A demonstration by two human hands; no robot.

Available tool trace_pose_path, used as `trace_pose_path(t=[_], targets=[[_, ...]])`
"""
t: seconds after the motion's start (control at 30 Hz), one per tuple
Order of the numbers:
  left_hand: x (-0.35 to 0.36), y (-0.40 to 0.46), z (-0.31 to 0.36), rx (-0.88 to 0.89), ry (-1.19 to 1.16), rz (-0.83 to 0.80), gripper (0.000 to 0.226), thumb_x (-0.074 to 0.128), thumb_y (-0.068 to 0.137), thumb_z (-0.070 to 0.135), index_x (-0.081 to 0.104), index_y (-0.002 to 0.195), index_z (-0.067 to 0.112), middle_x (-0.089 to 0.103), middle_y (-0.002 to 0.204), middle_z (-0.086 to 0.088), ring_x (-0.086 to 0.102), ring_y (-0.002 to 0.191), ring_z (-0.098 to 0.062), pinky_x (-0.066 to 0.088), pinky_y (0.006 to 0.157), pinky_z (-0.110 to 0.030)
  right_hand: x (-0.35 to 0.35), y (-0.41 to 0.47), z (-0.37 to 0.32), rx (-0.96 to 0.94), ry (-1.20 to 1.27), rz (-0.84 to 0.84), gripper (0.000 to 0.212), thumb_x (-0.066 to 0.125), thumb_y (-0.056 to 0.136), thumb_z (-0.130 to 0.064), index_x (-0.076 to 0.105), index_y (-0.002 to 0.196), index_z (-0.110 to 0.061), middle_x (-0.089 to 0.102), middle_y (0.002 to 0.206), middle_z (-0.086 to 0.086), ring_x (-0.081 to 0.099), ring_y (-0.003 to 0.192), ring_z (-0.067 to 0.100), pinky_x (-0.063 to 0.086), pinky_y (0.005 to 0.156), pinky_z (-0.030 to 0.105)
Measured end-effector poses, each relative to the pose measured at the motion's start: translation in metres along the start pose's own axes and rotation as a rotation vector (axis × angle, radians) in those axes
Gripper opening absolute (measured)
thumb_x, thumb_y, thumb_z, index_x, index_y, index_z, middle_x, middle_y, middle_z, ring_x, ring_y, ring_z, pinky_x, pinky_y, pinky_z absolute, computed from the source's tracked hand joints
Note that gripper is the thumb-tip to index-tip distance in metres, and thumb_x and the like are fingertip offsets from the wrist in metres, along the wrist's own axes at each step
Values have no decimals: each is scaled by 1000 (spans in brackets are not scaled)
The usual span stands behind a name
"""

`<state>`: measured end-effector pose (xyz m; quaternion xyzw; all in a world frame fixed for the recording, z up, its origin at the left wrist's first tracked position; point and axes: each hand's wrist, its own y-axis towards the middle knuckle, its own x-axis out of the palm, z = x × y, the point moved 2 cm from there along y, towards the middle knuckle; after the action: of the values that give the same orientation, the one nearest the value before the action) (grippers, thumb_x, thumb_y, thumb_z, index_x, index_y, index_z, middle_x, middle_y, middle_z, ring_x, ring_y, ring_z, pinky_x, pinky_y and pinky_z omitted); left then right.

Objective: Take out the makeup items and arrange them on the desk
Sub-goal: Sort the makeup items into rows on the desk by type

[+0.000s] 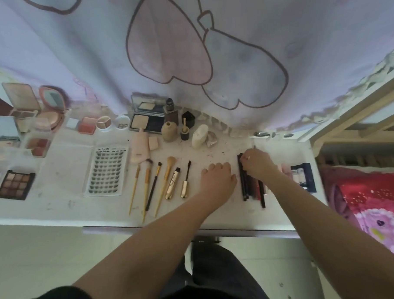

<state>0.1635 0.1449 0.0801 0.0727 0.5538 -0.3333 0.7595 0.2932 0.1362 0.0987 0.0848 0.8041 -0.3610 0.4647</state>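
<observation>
Makeup lies spread across the white desk (pixel 58 207). My right hand (pixel 259 166) is over a row of dark pencils (pixel 252 187), its fingertips pinching the top end of one. My left hand (pixel 217 176) rests flat on the desk just left of the pencils, fingers straight. Left of it lie a mascara wand (pixel 185 180), a gold tube (pixel 172 184) and several brushes (pixel 151 185). Farther left are a false-lash card (pixel 106 172) and a brown eyeshadow palette (pixel 16 184).
Along the back stand open compacts (pixel 148 119), blush pans (pixel 86 125), a round mirror compact (pixel 51 103), small bottles (pixel 169 130) and a sponge (pixel 200 135). A dark blue box (pixel 304 177) sits at the desk's right edge. A curtain hangs behind; red bedding lies right.
</observation>
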Motion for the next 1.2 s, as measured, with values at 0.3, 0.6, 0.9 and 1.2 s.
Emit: trace_pose_path(t=[0.3, 0.6, 0.9, 1.2], targets=[[37, 30, 26, -171, 65, -45, 34, 39, 96, 36, 48, 117, 11, 54, 120, -8, 48, 111, -27, 36, 91, -37, 10, 30, 9, -87, -194, -34, 26, 43, 92, -26, 63, 79, -15, 57, 72, 0, 54, 83, 21, 33, 104, 40], [15, 20, 13, -269, -323, -35, 26, 42, 96, 34, 51, 91, 11, 57, 87, -5, 56, 86, -26, 41, 72, -34, 7, 29, -8, 39, 420, -237, 28, 49, 95, -24, 59, 75, -7, 52, 62, 2, 47, 52, 15, 37, 50, 24], [-36, -17, -20, -167, -620, -217, 31, 37, 100, 27, 55, 81, 10, 49, 68, 2, 45, 63, -10, 34, 57, -23, 19, -3, -29, 111, 910, -334, 30, 42, 98, -20, 55, 75, -9, 34, 54, -1, 28, 35, 6, 21, 30, 18], [-28, -75, -54, -297, -563, -199, 30, 39, 100, 28, 55, 82, 11, 50, 64, 3, 50, 62, -13, 35, 53, -21, 0, 2, -17, 63, 888, -187, 29, 46, 98, -26, 60, 78, -11, 47, 67, 2, 40, 48, 9, 32, 36, 17]])
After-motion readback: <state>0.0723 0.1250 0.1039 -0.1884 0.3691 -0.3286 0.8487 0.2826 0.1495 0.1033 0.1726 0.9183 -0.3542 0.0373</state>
